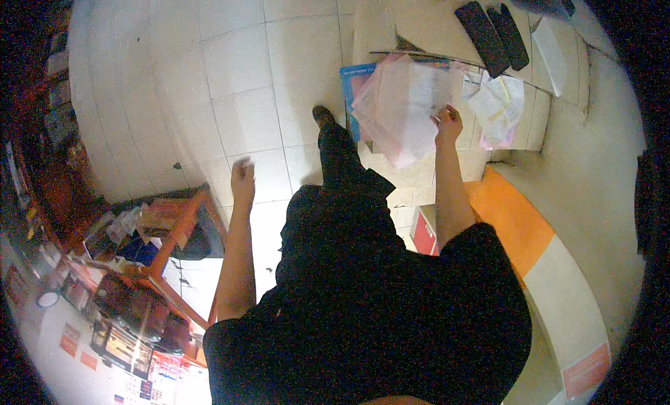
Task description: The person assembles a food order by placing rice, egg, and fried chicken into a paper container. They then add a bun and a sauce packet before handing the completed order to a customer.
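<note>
My right hand (449, 123) is over a loose pile of thin, see-through pinkish plastic sheets (401, 112). Its fingers are curled in toward the thumb; what they hold, if anything, is too small to make out. Beneath the sheets shows the edge of a flat blue item (352, 129). More crumpled clear plastic (499, 105), with a yellow strip on it, lies just right of that hand. My left hand (243, 170) hangs over the tiled floor, away from the sheets, its fingertips blurred.
Two long black objects (483, 38) lie beyond the sheets. An orange and white curved counter or panel (520, 216) is at my right. At left stands an orange-framed table (183, 230) with bags and papers. My shoe (322, 115) is on the pale tiles (237, 63).
</note>
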Available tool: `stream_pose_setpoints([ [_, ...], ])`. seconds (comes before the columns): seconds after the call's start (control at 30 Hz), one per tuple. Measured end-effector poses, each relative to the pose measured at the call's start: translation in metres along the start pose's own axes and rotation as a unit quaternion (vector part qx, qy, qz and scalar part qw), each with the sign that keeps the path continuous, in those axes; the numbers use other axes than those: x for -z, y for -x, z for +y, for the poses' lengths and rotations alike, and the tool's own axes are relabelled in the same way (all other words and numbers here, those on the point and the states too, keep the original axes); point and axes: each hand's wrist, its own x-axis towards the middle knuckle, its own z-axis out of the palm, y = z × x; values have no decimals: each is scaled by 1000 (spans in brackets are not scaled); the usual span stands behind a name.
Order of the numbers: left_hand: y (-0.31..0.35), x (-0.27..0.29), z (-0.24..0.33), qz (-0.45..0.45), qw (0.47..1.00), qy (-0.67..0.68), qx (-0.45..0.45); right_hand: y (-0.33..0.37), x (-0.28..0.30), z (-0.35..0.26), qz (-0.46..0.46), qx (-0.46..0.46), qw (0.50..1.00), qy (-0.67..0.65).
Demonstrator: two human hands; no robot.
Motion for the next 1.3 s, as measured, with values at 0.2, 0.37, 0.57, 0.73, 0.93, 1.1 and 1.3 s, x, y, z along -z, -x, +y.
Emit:
stream_pose_setpoints([
  [0.2, 192, 42, -207, -2, 973, -215, 89, -11, 4, -4, 194, 160, 906, 339],
  [0.37, 333, -2, -277, -4, 969, -219, 115, 61, -10, 40, 52, 115, 900, 418],
  [0.57, 469, -41, -435, 85, 971, -117, 188, 254, -99, 98, -230, 225, 821, 472],
  [0.73, 448, -29, -491, 245, 939, 0, 240, 364, -152, 134, -372, 199, 704, 571],
  [0.93, 487, 203, -556, 516, 817, 161, 198, 495, -249, 179, -556, 466, 441, 528],
  [1.1, 606, 323, -601, 543, 772, 250, 214, 795, -308, 185, -621, 153, 450, 624],
  [1.3, 704, 305, -718, 492, 633, 467, 373, 1275, -294, 218, -802, 300, 164, 490],
])
